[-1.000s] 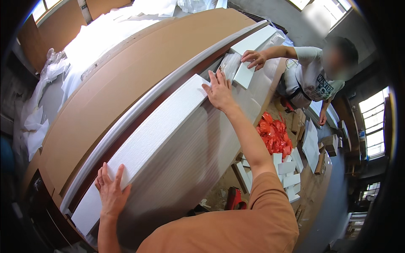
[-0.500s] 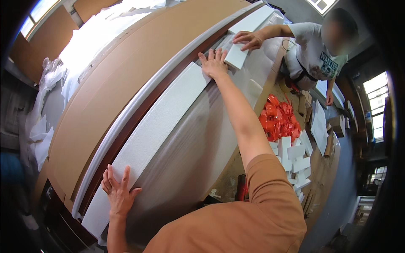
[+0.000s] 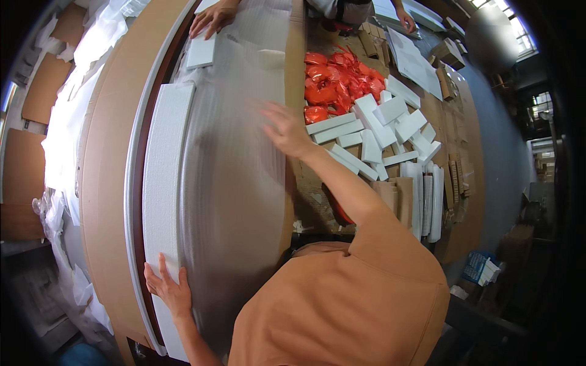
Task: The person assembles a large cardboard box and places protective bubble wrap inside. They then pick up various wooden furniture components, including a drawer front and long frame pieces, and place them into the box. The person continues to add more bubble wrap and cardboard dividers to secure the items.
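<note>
My left hand (image 3: 168,287) lies with spread fingers on the near end of a long white foam strip (image 3: 166,165). The strip rests along the edge of a large panel wrapped in translucent foam sheet (image 3: 235,146), beside a dark red-brown edge. My right hand (image 3: 284,129) hangs over the wrapped panel, off the strip, fingers apart and somewhat blurred, nothing in it. Beyond the strip's far end, a co-worker's hand (image 3: 213,18) touches a shorter white foam block (image 3: 201,52); a gap separates the two foam pieces.
Right of the panel, a heap of white foam blocks (image 3: 372,125) lies beside red plastic bundles (image 3: 336,82) on a cardboard-covered surface (image 3: 470,207). A large cardboard sheet (image 3: 107,152) runs along the left. A blue basket (image 3: 476,266) sits at lower right.
My right hand has left the foam strip's far end and swung right, toward the foam heap. My left hand stays on the strip. The whole view has turned right.
</note>
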The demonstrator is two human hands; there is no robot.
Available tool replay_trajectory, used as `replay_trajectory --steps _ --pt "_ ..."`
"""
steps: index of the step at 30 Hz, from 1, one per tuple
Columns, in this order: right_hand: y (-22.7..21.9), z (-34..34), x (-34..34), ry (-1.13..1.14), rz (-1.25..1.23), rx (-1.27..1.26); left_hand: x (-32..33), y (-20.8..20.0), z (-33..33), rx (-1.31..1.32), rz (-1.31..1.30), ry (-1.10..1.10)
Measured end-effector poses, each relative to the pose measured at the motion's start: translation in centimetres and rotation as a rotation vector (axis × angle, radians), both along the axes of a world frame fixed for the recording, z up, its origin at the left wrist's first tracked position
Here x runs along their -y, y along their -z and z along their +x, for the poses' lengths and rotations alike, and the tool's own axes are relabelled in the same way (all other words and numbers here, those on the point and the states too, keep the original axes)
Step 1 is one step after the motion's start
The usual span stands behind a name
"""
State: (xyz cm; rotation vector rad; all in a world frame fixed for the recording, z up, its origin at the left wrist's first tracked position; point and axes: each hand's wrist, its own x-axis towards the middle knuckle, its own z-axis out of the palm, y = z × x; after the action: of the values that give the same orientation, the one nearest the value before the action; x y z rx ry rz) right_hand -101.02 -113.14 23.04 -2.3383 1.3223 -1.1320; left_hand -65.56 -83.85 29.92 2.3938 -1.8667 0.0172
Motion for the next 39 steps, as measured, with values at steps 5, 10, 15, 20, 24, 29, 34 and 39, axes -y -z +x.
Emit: replay_trajectory --steps 5,10,15,20,24,29,34,39 --pt "4.0 -17.3 -2.1 0.341 0.289 -0.427 0.0 0.3 -0.2 0.078 -0.010 -0.004" --pt "8.1 -20.8 0.1 0.189 0.262 -0.674 0.1 0.6 -0.1 0.104 -0.013 -0.012" --pt "8.6 -20.1 0.9 0.173 0.372 -0.770 0.3 0.3 -0.5 0.099 -0.032 -0.041" --pt "7.7 -20.6 0.9 0.111 0.243 -0.844 0.1 0.9 -0.4 0.106 -0.079 -0.034" --pt "7.0 -20.2 2.8 0.100 0.326 -0.847 0.6 0.4 -0.6 0.088 -0.082 -0.038" --pt "-3.5 -14.7 7.7 -0.204 -0.127 -0.624 0.4 -0.2 -0.7 0.087 -0.087 -0.059" --pt "-14.6 -2.5 17.3 -0.429 -0.237 -0.394 1.1 -0.6 -0.8 0.078 -0.108 -0.059" --pt "-14.1 10.7 27.3 -0.613 -0.496 -0.395 1.6 -1.2 -0.6 0.039 -0.095 -0.063"
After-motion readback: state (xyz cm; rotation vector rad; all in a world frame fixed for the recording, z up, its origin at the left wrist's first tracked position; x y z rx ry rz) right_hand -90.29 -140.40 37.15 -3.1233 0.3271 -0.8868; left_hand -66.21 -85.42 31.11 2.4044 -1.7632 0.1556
